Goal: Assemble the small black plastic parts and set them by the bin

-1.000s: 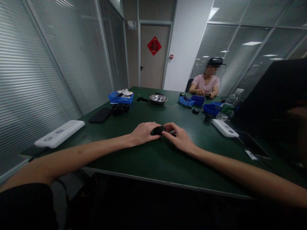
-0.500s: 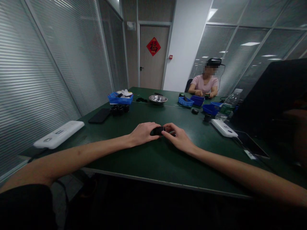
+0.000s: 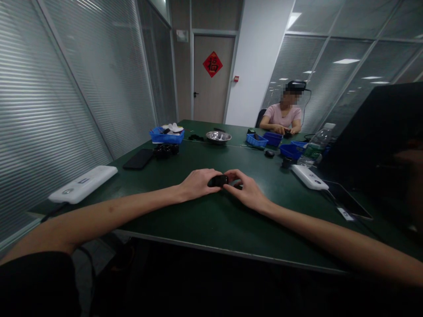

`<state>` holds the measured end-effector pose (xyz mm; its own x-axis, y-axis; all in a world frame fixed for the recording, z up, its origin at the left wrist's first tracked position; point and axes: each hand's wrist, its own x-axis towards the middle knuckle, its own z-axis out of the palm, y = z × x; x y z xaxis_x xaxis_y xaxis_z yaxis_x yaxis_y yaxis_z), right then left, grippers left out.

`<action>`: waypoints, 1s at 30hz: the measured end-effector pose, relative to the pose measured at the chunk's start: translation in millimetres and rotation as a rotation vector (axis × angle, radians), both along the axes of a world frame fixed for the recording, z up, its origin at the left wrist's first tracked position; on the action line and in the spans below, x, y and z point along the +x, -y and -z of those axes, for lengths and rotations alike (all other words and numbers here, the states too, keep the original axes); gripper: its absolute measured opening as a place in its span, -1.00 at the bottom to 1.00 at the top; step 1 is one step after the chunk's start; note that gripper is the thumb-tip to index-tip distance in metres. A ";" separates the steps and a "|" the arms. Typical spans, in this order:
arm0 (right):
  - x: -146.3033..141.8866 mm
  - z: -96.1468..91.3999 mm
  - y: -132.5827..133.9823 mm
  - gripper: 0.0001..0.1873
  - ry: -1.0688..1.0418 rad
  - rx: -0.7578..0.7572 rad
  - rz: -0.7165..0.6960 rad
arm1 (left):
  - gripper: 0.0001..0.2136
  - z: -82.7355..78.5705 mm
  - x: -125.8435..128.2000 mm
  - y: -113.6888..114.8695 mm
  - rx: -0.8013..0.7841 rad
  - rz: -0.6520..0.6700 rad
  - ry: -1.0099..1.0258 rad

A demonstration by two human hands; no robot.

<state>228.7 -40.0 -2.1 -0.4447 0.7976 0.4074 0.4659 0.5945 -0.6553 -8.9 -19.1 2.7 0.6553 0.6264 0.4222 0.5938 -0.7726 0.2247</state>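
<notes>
I see my left hand (image 3: 198, 182) and right hand (image 3: 246, 190) pinching a small black object (image 3: 219, 180) from both ends; held just above the green table (image 3: 185, 215); white power bank (image 3: 83, 183) far left.

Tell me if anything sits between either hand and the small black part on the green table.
Nothing visible does. The left hand and the right hand both hold the small black part directly, one at each end. The dark phone lies farther back on the green table, apart from them.
</notes>
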 end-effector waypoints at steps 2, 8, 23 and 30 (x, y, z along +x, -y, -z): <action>-0.3 -0.1 0.4 -0.63 -0.018 0.011 -0.024 | -0.61 -0.1 0.5 -0.1 -0.004 -0.004 0.002; -1.6 -1.8 1.7 -0.62 0.023 -0.017 0.097 | -0.58 0.9 0.5 -0.6 0.007 -0.010 0.026; -1.8 -0.7 2.0 -0.63 0.029 0.000 0.082 | -0.62 -0.1 0.9 0.4 -0.009 0.003 0.040; -0.5 -0.4 2.7 -0.61 0.011 0.036 -0.020 | -0.60 1.4 -0.5 -0.7 -0.019 0.010 0.029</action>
<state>228.2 -42.7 -1.7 -0.4651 0.7732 0.4310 0.4608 0.6272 -0.6279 -9.3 -18.4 1.3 0.6490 0.6282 0.4291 0.5793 -0.7737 0.2565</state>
